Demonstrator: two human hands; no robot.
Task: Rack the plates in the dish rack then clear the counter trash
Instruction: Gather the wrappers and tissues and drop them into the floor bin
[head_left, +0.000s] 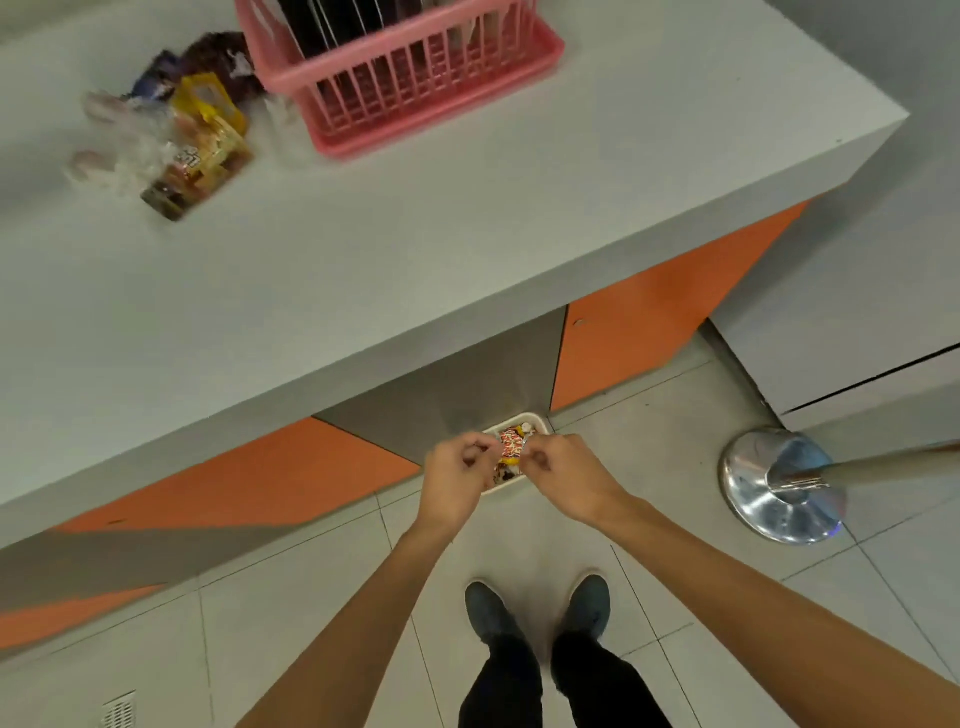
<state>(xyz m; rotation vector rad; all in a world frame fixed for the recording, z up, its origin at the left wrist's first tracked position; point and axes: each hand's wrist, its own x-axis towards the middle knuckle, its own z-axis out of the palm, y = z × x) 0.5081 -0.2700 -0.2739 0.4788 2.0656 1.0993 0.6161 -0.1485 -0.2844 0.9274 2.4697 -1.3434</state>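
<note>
- White counter (467, 218): thick slab top, orange and grey panels on its front, grey floor tiles (311, 623) below.
- Pink dish rack (441, 130) sits at the counter's far edge with dark plates (311, 31) standing in it.
- Trash pile (192, 135) of wrappers lies on the counter, just beside the rack.
- White bin (537, 423) is on the floor at the counter's foot.
- Left hand (454, 478) and right hand (563, 475) both pinch a red-white wrapper (511, 444) over the bin.
- Chrome post base (779, 488) stands near the counter's corner.
</note>
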